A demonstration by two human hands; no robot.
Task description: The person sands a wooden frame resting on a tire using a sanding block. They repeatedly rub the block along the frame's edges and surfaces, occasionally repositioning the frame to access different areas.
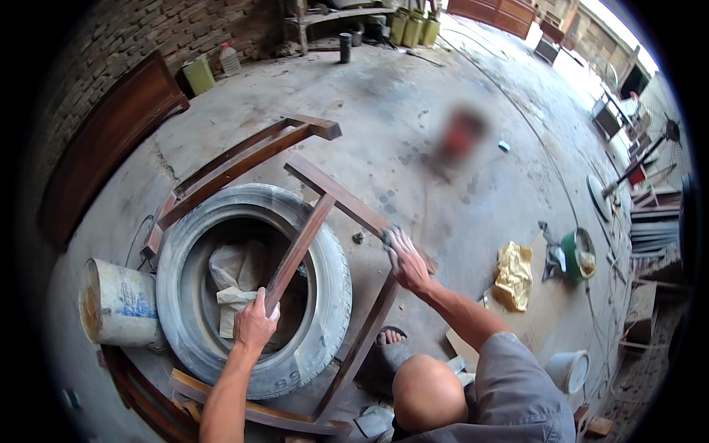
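Note:
A brown wooden frame of joined bars lies tilted over a large grey tyre. My left hand is closed round the lower end of its middle bar, above the tyre's opening. My right hand, whitish with dust, presses on the long upper rail near its right end. Something dark grey shows at its fingertips, too small to make out. A second wooden frame leans on the tyre's far left side. Inside the tyre are whitish crumpled plastic and a pale scrap.
A stained white bucket stands against the tyre's left. Crumpled gold sheet, a green round container and a white tub lie to the right. A curved wooden panel leans at the brick wall. Cables cross the concrete floor.

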